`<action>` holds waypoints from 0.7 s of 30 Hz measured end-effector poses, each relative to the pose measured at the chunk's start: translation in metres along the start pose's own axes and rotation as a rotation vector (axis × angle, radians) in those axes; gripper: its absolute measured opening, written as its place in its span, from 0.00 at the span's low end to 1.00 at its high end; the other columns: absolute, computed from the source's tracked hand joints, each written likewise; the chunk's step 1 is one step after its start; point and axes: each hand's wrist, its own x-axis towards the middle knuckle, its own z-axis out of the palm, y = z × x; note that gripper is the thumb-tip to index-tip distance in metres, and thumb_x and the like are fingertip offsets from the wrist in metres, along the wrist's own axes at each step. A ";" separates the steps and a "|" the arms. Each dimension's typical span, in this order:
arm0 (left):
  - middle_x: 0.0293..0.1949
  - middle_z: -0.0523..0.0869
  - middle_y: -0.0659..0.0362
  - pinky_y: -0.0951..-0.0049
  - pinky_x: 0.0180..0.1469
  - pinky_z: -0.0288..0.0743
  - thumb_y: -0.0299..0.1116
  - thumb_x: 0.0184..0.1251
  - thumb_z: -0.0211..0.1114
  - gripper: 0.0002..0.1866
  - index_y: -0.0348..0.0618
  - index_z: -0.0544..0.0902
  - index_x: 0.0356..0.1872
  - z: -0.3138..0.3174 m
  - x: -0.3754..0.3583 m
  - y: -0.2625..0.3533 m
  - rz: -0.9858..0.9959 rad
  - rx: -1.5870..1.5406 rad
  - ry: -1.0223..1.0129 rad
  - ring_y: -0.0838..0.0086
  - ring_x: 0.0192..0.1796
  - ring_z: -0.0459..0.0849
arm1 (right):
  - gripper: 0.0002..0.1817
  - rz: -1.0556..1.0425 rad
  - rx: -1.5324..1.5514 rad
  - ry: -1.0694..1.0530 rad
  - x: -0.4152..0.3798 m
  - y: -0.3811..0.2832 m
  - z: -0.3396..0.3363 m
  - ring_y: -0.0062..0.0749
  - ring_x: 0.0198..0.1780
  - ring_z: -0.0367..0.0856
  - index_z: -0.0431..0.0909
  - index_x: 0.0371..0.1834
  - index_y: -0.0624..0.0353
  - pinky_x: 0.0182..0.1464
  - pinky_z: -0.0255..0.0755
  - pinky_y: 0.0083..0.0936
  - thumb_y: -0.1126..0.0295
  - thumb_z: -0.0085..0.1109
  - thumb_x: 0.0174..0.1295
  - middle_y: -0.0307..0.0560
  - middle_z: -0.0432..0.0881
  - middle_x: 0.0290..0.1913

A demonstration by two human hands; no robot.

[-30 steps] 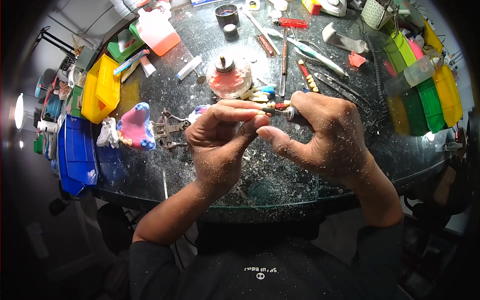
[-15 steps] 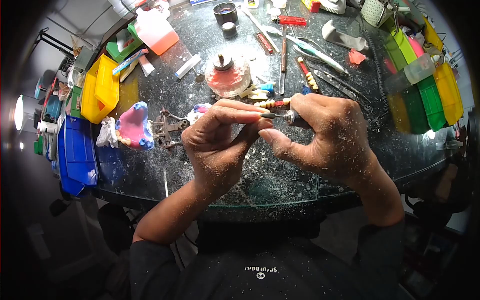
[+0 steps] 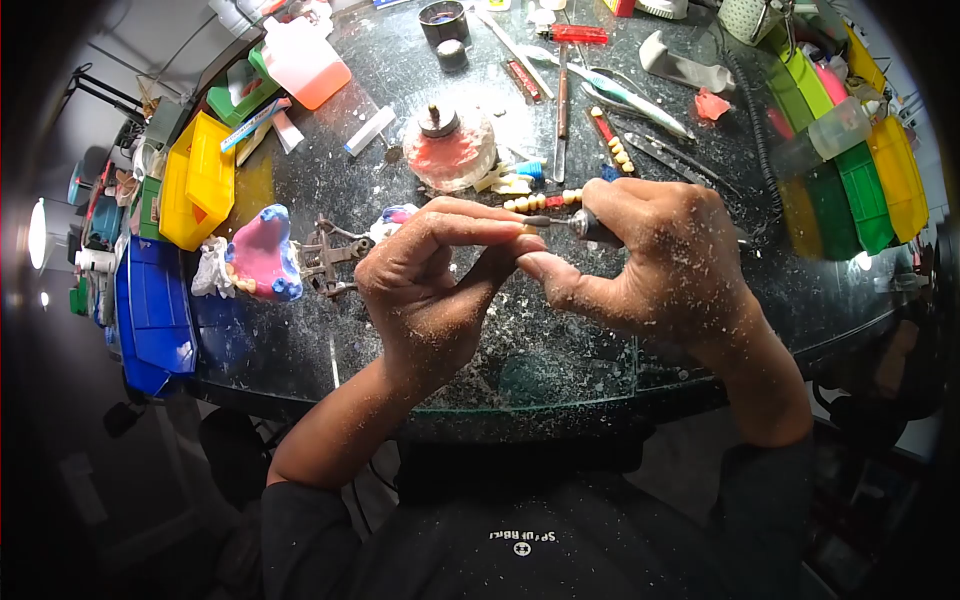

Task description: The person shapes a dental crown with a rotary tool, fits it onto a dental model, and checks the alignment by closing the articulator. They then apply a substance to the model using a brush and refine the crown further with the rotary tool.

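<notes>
My right hand (image 3: 665,265) is wrapped round a rotary handpiece (image 3: 594,230), its thumb stretched toward my left fingertips. The handpiece's dark grinding bit (image 3: 540,220) points left and lies against a tiny cream-coloured piece (image 3: 533,231), which looks like a denture tooth. That piece is pinched between the finger and thumb of my left hand (image 3: 425,285), mostly hidden by them. Pale dust covers both hands. Just beyond the fingertips lies a red strip of denture teeth (image 3: 545,202). Left of my left hand is a pink and blue dental model (image 3: 265,255) beside a metal articulator (image 3: 325,258).
A round spirit-lamp-like vessel (image 3: 450,155) stands behind my hands. Toward the back right lie a toothbrush (image 3: 635,100), a red-handled tool (image 3: 578,35) and a second tooth strip (image 3: 610,140). Yellow (image 3: 195,180), blue (image 3: 155,310) and green (image 3: 862,200) bins line the sides. Shavings litter the bench.
The view has shifted slightly. The grinding bit has tilted a little and now lies more level across the small piece. Both hands keep their grip.
</notes>
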 end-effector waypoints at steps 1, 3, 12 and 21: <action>0.40 0.84 0.50 0.73 0.47 0.82 0.10 0.54 0.67 0.10 0.32 0.82 0.36 0.001 0.000 0.000 -0.010 -0.020 0.012 0.71 0.42 0.85 | 0.25 0.009 -0.017 -0.023 0.001 0.001 -0.001 0.35 0.19 0.76 0.75 0.24 0.60 0.23 0.69 0.31 0.46 0.70 0.49 0.43 0.73 0.18; 0.39 0.84 0.50 0.73 0.46 0.82 0.10 0.54 0.67 0.10 0.32 0.82 0.36 0.003 -0.001 0.001 -0.033 -0.060 0.037 0.71 0.42 0.85 | 0.25 -0.014 0.002 0.034 0.000 -0.001 0.001 0.36 0.19 0.76 0.76 0.24 0.60 0.23 0.70 0.31 0.46 0.70 0.49 0.44 0.73 0.18; 0.38 0.85 0.50 0.73 0.45 0.82 0.11 0.53 0.68 0.10 0.32 0.82 0.36 0.000 0.001 -0.002 0.037 0.064 -0.011 0.71 0.41 0.86 | 0.26 -0.009 -0.015 -0.004 0.000 0.002 0.001 0.37 0.19 0.76 0.76 0.23 0.60 0.23 0.69 0.32 0.45 0.69 0.49 0.44 0.73 0.17; 0.38 0.85 0.50 0.74 0.46 0.82 0.12 0.53 0.68 0.09 0.32 0.82 0.35 0.003 -0.001 -0.001 -0.005 -0.017 0.018 0.71 0.41 0.86 | 0.26 -0.020 -0.007 0.033 -0.001 0.002 0.003 0.35 0.19 0.76 0.75 0.22 0.60 0.22 0.68 0.32 0.45 0.69 0.49 0.43 0.73 0.17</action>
